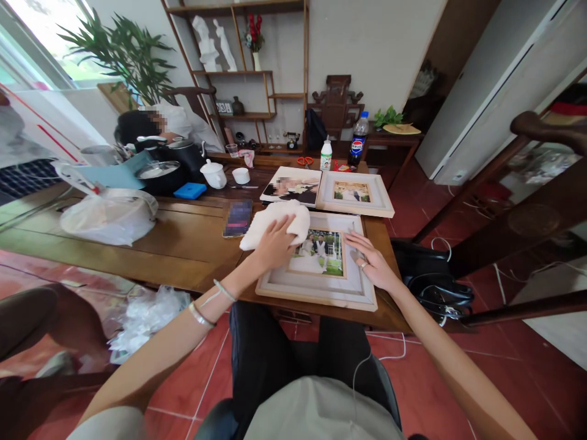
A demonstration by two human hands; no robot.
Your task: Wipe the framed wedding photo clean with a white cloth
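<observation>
A framed photograph (323,292) with a wide white border and a pale wooden edge lies flat near the table's front edge. My left hand (276,243) presses a folded white towel (261,221) against the upper left of this frame, its fingers spread over the fabric. The towel hides that corner and part of the picture. On the right side of the frame rests my right hand (372,261), fingers stretched out, holding nothing. Just behind lie a second white-bordered framed photo (381,194) and a photo panel (293,185). Left of the towel is a phone (237,218).
A bagged white container (110,217), a black pot (160,180), a blue box (189,190) and a white lidded pot (213,175) stand leftward. Behind the frames are a cola bottle (359,139), a white bottle (326,154) and orange-handled scissors (305,161). Another person leans at the far left.
</observation>
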